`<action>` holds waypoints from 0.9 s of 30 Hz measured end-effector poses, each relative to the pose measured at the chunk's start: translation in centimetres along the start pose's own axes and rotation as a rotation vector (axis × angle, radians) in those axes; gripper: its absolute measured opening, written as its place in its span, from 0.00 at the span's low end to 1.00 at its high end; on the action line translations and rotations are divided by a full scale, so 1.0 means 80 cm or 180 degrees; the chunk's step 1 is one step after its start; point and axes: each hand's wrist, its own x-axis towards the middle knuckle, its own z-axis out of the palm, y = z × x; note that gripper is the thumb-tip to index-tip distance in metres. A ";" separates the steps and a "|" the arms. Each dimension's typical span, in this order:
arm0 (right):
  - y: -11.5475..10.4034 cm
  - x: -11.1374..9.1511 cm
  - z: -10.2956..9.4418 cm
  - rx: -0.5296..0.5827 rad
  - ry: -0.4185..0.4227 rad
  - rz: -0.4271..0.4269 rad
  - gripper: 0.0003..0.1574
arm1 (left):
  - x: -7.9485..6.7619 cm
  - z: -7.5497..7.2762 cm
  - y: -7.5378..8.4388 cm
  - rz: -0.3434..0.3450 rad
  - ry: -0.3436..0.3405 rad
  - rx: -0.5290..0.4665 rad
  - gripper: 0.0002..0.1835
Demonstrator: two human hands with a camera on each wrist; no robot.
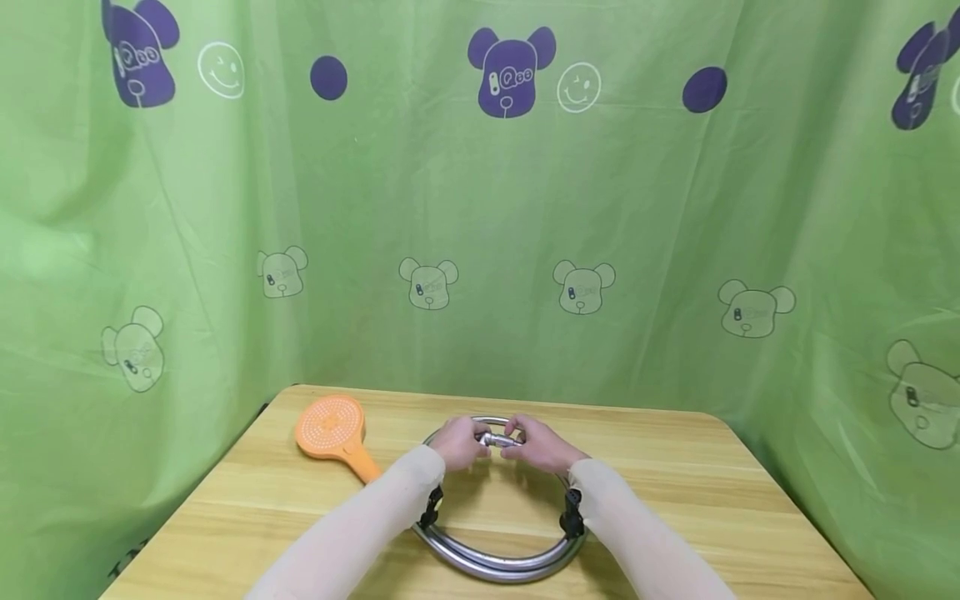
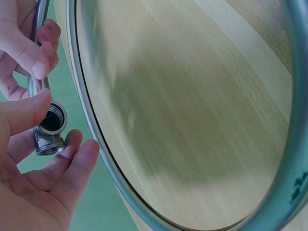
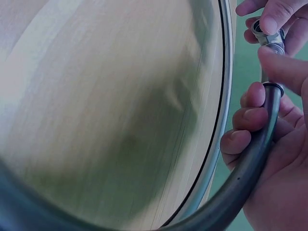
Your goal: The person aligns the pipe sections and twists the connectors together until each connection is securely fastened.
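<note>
A grey metallic shower hose [image 1: 498, 569] lies in a large loop on the table, its far end raised between both hands. My left hand [image 1: 459, 444] pinches a small shiny metal fitting [image 2: 52, 119] between thumb and fingers. Two threaded round openings of that fitting show in the left wrist view. My right hand [image 1: 546, 447] curls its fingers round the hose end [image 3: 269, 115] just behind the fitting, with the thumb along the metal. The hands are close together, the fitting between them.
An orange shower head [image 1: 330, 427] lies at the table's left, its handle pointing toward my left forearm. Black wrist devices [image 1: 572, 512] sit near the hose loop. The wooden table [image 1: 697, 492] stands before a green curtain [image 1: 495, 192] that surrounds it on three sides.
</note>
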 end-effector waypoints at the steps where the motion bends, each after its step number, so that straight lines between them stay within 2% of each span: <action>1: 0.000 0.000 0.000 -0.0011 -0.0001 -0.0011 0.15 | 0.000 -0.001 0.001 -0.0002 -0.0008 -0.0012 0.04; 10: 0.003 0.001 -0.002 -0.0024 -0.0106 -0.0172 0.08 | 0.002 0.003 -0.002 -0.0073 -0.0012 -0.0112 0.06; 17: 0.000 0.003 -0.004 -0.0214 -0.0177 -0.0208 0.18 | 0.001 0.003 -0.004 -0.0101 0.0012 -0.0154 0.09; 20: -0.001 0.003 -0.004 -0.0207 -0.0195 -0.0232 0.19 | -0.001 0.002 -0.002 -0.0104 0.0003 -0.0155 0.08; 27: 0.000 0.002 0.000 -0.0127 -0.0153 -0.0002 0.22 | -0.004 0.000 0.002 -0.0041 -0.0032 -0.0097 0.07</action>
